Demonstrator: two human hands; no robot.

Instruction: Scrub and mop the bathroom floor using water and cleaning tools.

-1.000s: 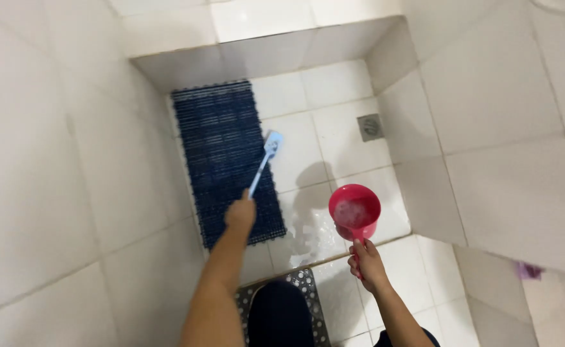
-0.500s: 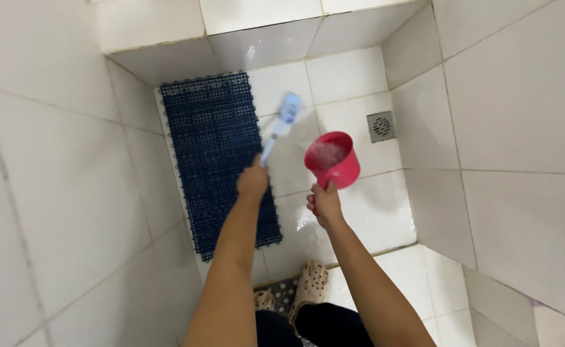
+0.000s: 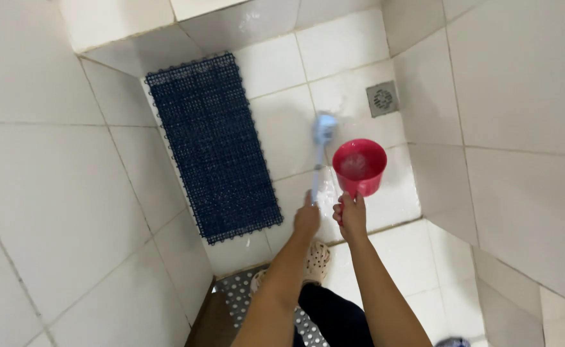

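My left hand [image 3: 307, 218] grips the handle of a light blue long-handled brush [image 3: 321, 144], whose head rests on the white floor tiles just right of the dark blue perforated mat [image 3: 215, 141]. My right hand [image 3: 351, 215] holds a red plastic cup [image 3: 359, 167] by its handle, upright, with some water inside. The cup hangs right beside the brush handle, above the wet tiles. Both forearms reach forward from the bottom of the view.
A square metal floor drain [image 3: 382, 98] sits in the far right corner. White tiled walls [image 3: 51, 180] close in on the left and right. A beige perforated clog [image 3: 316, 260] on my foot stands on a grey dotted mat [image 3: 244, 292] at the threshold.
The brush head has swept from the mat's right edge rightward onto the bare tiles. The red cup has moved up and next to the brush, and the view has shifted.
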